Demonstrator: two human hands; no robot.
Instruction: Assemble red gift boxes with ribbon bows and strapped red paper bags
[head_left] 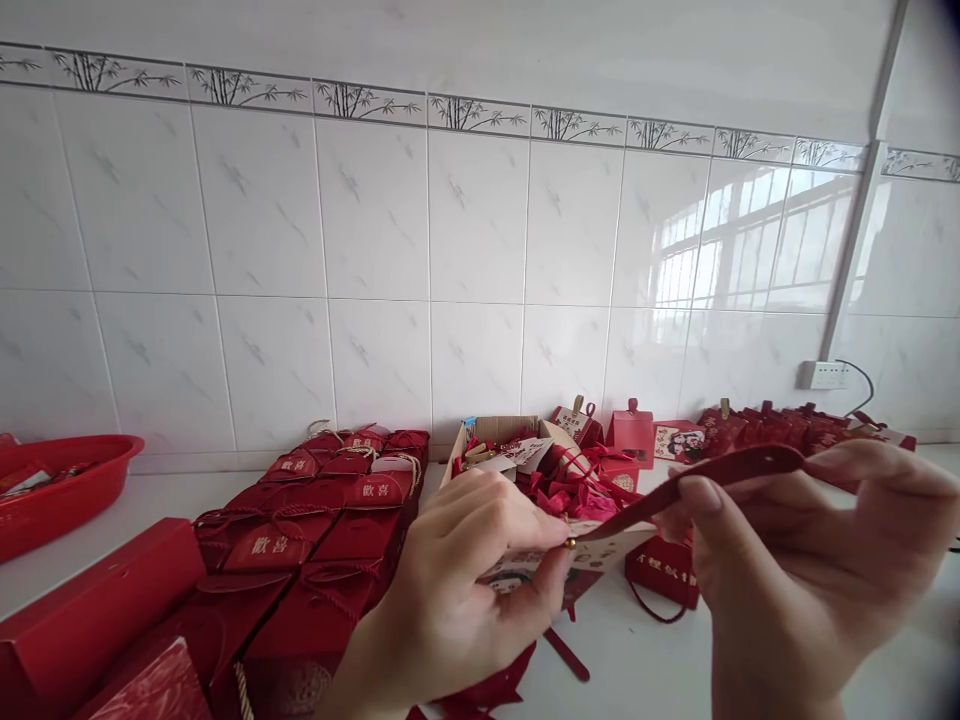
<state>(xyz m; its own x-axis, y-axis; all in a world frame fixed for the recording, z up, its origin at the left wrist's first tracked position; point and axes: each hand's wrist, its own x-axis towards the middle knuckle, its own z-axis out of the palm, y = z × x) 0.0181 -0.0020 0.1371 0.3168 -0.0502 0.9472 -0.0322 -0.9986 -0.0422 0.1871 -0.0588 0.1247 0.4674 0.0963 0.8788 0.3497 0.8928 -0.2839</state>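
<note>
My left hand (465, 580) pinches a small gold stud at the end of a dark red strap (720, 475), with a printed paper tag (607, 552) pressed under its thumb. My right hand (810, 570) grips the same strap further along, thumb on top, and holds it stretched above the white counter (645, 660). Both hands hover in front of an open cardboard box (502, 432) filled with red ribbons and tags.
Rows of red gift boxes (330, 520) with cord handles lie at the left. A red plastic basket (60, 480) sits at the far left. More red boxes (780, 425) line the tiled wall on the right, near a wall socket (823, 375).
</note>
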